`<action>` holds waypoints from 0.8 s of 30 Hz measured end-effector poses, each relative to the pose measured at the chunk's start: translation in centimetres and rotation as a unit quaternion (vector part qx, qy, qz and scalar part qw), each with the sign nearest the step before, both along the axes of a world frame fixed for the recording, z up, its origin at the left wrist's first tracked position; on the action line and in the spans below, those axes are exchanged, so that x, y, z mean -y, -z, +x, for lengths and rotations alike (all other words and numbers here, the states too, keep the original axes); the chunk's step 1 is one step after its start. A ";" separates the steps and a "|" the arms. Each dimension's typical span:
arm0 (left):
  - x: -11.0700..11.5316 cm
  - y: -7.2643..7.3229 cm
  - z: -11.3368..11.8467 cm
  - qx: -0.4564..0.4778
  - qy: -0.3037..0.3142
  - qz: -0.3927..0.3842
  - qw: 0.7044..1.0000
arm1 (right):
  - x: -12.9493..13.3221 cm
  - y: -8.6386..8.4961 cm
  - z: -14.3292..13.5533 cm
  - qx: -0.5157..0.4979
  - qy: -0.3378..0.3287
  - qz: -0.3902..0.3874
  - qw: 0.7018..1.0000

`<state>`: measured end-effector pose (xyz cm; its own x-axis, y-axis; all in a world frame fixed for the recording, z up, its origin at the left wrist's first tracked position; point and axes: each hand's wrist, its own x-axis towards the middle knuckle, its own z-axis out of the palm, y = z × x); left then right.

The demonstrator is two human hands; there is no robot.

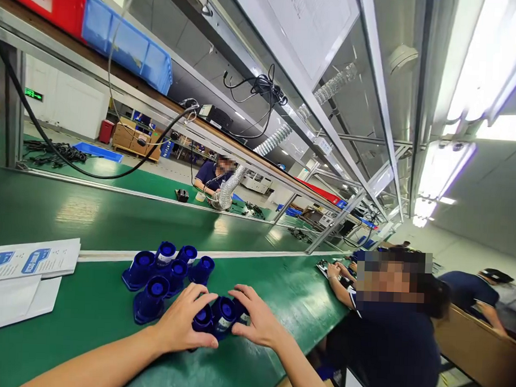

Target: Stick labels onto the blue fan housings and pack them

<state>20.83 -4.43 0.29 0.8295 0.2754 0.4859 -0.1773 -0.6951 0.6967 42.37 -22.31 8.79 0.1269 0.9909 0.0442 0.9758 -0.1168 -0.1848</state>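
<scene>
Both hands are at a small group of dark blue, cone-shaped plastic parts on the green bench. My left hand [185,318] curves its fingers and thumb around a blue part [203,317] at the left of this group. On the other side, my right hand [257,317] wraps around another blue part [242,311], mostly hidden by the fingers. Between the hands stands a blue part with a white label [224,315]. Several more blue parts [150,300] stand upright just beyond my left hand, some with white labels.
Printed white papers [31,264] lie on the green bench [101,329] at the left. A co-worker in dark clothing [397,339] sits close on the right. Above run a metal shelf with a blue bin [125,39], a hanging black cable [114,176] and a clear duct hose [233,184].
</scene>
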 end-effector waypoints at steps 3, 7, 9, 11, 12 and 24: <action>-0.1 0.6 -0.2 0.018 0.043 -0.054 0.997 | 0.0 0.8 -0.2 0.018 -0.014 -0.016 1.000; -0.2 0.8 -0.5 0.040 0.083 -0.060 0.994 | -0.4 1.4 -0.9 0.035 -0.024 0.004 0.999; -0.2 0.8 -0.5 0.047 0.084 -0.051 0.994 | -0.6 1.5 -1.2 0.029 -0.020 0.019 0.999; -0.2 0.8 -0.4 0.045 0.078 -0.031 0.995 | -0.9 1.5 -1.6 0.036 0.002 0.026 0.999; -0.2 0.9 -0.5 0.042 0.076 -0.017 0.996 | -1.0 1.5 -1.8 0.041 0.019 0.030 0.999; 0.6 0.4 -1.4 0.030 0.075 0.110 0.991 | 19.1 -2.1 -4.9 -0.090 0.382 0.117 0.912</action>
<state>19.41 -5.01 -0.09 0.8208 0.0329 0.5702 -0.3268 -0.7917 0.5161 37.46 -41.38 10.84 0.8028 0.5763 0.1529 0.5772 -0.6867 -0.4419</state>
